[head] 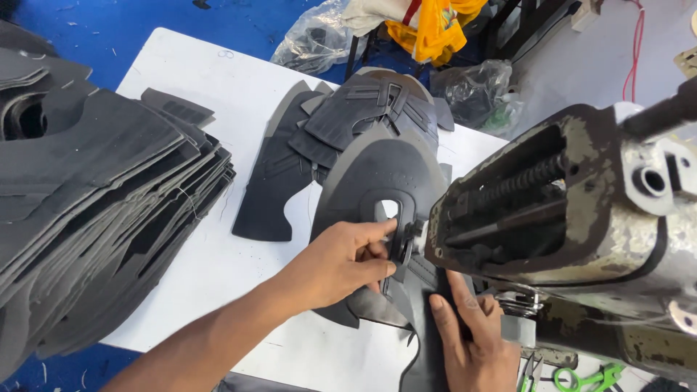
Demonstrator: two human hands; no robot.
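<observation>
Left hand (345, 263): your fingers curl closed, pinching the rim of the oval cutout.
Right hand (472, 341): fingers flat and spread, pressing, gripping nothing.
Dark shoe-upper piece (377, 170): one, under both hands, at the sewing machine (573, 218) beside your fingertips.
Finished pieces: a few, fanned just beyond your fingers.
Stack of cut pieces (94, 203): one, well left.
Green snips (588, 379): one pair, right of your right hand.
Open room: bare white table (218, 94) between stack and left hand.
</observation>
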